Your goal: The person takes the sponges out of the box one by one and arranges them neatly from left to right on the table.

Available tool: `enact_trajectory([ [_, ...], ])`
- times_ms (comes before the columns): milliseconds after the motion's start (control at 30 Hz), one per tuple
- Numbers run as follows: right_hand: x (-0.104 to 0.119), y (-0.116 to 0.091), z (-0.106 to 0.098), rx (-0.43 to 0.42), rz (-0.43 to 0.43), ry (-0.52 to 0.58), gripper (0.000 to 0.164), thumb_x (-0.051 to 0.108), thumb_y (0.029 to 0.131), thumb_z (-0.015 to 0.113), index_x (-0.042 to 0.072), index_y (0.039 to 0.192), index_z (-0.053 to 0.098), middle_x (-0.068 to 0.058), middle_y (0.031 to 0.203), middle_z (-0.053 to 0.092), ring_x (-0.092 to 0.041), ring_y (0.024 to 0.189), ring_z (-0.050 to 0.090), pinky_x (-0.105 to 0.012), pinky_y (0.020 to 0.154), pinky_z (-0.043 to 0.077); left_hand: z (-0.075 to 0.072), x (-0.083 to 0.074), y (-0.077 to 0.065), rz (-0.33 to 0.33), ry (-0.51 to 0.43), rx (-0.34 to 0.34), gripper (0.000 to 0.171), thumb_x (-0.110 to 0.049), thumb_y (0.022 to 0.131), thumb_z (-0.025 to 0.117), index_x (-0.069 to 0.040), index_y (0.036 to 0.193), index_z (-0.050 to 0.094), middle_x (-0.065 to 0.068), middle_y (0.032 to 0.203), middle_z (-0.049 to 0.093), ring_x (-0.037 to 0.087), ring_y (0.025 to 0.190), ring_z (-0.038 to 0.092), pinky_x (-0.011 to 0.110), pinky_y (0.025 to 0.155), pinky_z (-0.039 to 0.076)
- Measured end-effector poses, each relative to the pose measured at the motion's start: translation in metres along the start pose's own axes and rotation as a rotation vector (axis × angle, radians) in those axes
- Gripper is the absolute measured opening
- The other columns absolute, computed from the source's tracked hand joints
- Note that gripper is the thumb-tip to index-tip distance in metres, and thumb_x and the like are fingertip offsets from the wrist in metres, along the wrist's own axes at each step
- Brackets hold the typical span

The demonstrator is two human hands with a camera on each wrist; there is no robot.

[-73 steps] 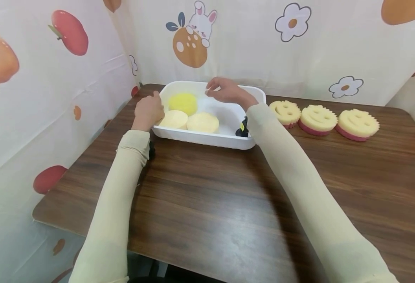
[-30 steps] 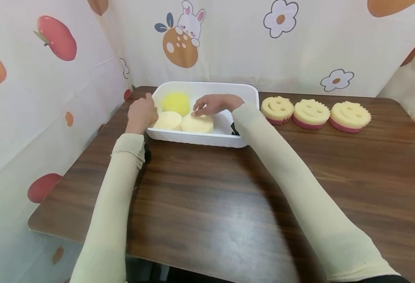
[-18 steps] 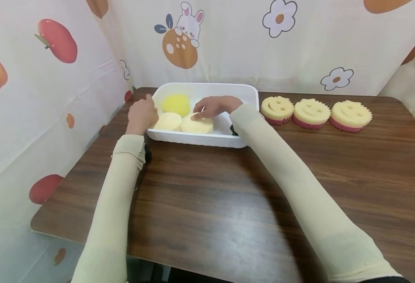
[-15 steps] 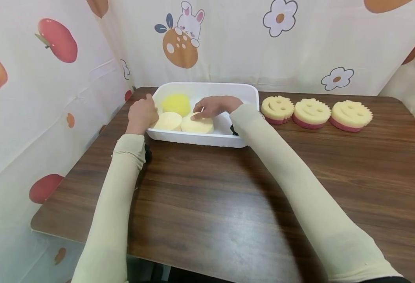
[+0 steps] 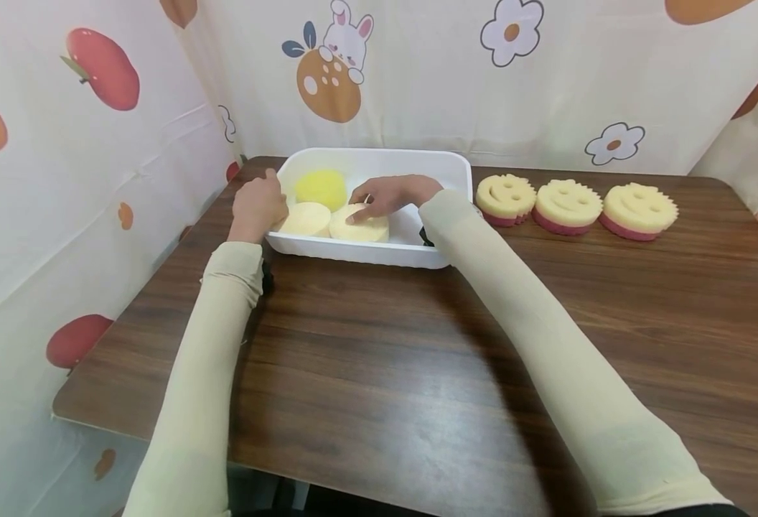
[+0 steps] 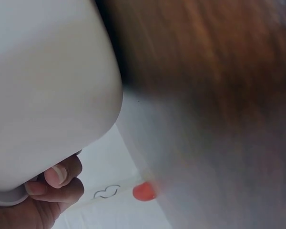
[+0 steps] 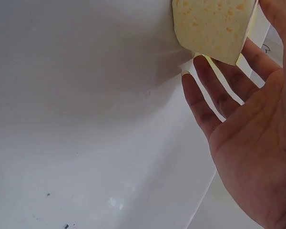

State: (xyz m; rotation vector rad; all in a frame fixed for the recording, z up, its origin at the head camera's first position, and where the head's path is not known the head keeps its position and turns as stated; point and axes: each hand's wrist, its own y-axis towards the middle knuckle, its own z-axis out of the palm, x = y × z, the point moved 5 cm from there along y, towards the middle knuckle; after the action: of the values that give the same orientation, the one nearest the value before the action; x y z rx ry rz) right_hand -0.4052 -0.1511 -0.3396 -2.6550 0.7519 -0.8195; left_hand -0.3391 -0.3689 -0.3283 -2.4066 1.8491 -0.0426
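A white plastic tray [image 5: 353, 251] stands at the back of the table. My left hand [image 5: 259, 207] grips its left rim, the fingers [image 6: 62, 174] curled at the edge in the left wrist view. Inside the tray, my right hand [image 5: 388, 197] holds a round pale-yellow sponge [image 5: 367, 230], thumb on its top and the other fingers around its far side. The sponge's porous side [image 7: 209, 28] shows in the right wrist view. Left of it lies a second pale-yellow round sponge [image 5: 306, 217], with a brighter yellow one [image 5: 321, 189] behind.
Three smiley-face sponges with pink bases stand in a row right of the tray: the near-tray one [image 5: 505, 194], the middle one [image 5: 567, 203] and the outer one [image 5: 640, 208]. A patterned curtain [image 5: 431, 93] hangs behind the brown wooden table [image 5: 379, 345].
Over the longer span, my right hand has come down from above the tray's back rim onto the right pale-yellow sponge. In the last second little has moved; my left hand stays on the rim.
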Motion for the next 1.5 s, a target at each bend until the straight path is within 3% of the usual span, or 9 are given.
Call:
enact_trajectory([
  [233, 0.0001, -0.0014, 0.0009, 0.011, 0.032, 0.036, 0.052, 0.058, 0.094, 0.057, 0.021, 0.131, 0.055, -0.002, 0.138, 0.05, -0.021, 0.129, 0.04, -0.041, 0.114, 0.032, 0.0002, -0.0005, 0.0002, -0.005, -0.013, 0.018, 0.067, -0.026, 0.102, 0.038, 0.007, 0.154, 0.013, 0.033, 0.126, 0.056, 0.044, 0.104, 0.06, 0.057, 0.09, 0.051],
  [533, 0.0, -0.0013, -0.0028, -0.012, 0.0, 0.095, 0.048, 0.053, 0.094, 0.06, 0.016, 0.124, 0.053, -0.004, 0.123, 0.05, -0.021, 0.121, 0.04, -0.036, 0.102, 0.034, -0.0043, -0.0002, 0.001, 0.004, 0.005, 0.001, 0.067, -0.025, 0.101, 0.038, 0.009, 0.153, 0.013, 0.035, 0.127, 0.055, 0.047, 0.108, 0.059, 0.058, 0.093, 0.05],
  [867, 0.001, -0.0043, -0.0025, -0.022, 0.01, 0.176, 0.05, 0.051, 0.092, 0.063, 0.015, 0.123, 0.048, -0.009, 0.134, 0.046, -0.023, 0.125, 0.039, -0.038, 0.107, 0.032, -0.0059, -0.0014, -0.0007, 0.001, 0.0, 0.013, 0.069, -0.026, 0.102, 0.038, 0.008, 0.154, 0.011, 0.034, 0.128, 0.055, 0.046, 0.108, 0.059, 0.057, 0.095, 0.049],
  [1167, 0.002, -0.0022, -0.0023, -0.015, -0.031, 0.133, 0.04, 0.044, 0.099, 0.053, 0.012, 0.123, 0.048, -0.01, 0.136, 0.046, -0.024, 0.127, 0.04, -0.038, 0.107, 0.032, -0.004, 0.0005, -0.0019, 0.0, 0.002, 0.01, 0.068, -0.026, 0.101, 0.038, 0.008, 0.154, 0.012, 0.034, 0.128, 0.055, 0.046, 0.109, 0.058, 0.058, 0.095, 0.049],
  [1500, 0.0033, -0.0057, -0.0022, -0.029, -0.023, 0.175, 0.035, 0.04, 0.101, 0.051, 0.012, 0.122, 0.049, -0.01, 0.135, 0.046, -0.025, 0.126, 0.039, -0.039, 0.106, 0.033, -0.0012, 0.0006, -0.0015, 0.0, -0.01, 0.001, 0.066, -0.026, 0.101, 0.038, 0.007, 0.154, 0.014, 0.034, 0.128, 0.055, 0.046, 0.109, 0.059, 0.058, 0.096, 0.048],
])
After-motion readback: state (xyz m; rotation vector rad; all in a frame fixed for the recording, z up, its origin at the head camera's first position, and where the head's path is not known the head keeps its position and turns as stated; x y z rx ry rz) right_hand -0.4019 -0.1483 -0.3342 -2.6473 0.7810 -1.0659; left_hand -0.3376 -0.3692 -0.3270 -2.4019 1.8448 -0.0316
